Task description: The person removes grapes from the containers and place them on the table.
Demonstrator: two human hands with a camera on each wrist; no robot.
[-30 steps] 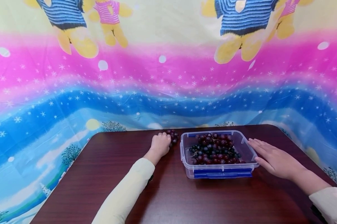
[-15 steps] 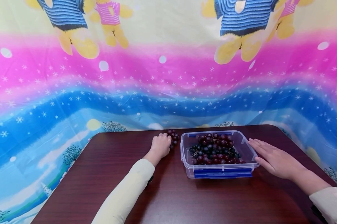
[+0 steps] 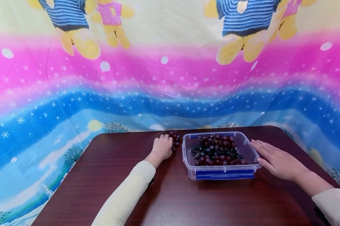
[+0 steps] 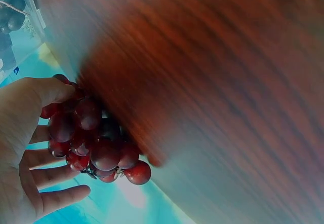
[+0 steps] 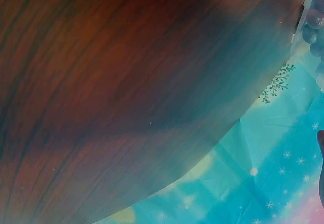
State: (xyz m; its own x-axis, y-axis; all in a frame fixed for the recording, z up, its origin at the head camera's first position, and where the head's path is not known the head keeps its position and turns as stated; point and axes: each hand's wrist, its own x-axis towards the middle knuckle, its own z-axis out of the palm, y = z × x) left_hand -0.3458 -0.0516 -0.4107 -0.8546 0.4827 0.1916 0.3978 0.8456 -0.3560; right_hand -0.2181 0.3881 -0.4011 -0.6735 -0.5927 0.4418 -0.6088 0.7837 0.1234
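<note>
Brown-wood tabletop [image 3: 170,202]: left hand [image 3: 162,147] grips round maroon grapes [image 4: 91,140], nine o'clock of a clear plastic box [image 3: 225,167]. Straight-fingered right hand [image 3: 280,160] touches it.

1. A table [image 3: 215,204] screened by printed cloth [image 3: 170,75]; whether in a home or a workplace, I cannot tell.
2. The cloth hangs behind and along 2 sides, showing yellow toy figures [image 3: 244,22], snowflakes [image 3: 196,84] and trees [image 3: 72,155].
3. The tabletop is dark red-brown wood grain.

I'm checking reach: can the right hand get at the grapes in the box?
Probably yes: the right hand is beside the open-topped box; only the side wall separates its fingers from the grapes.
</note>
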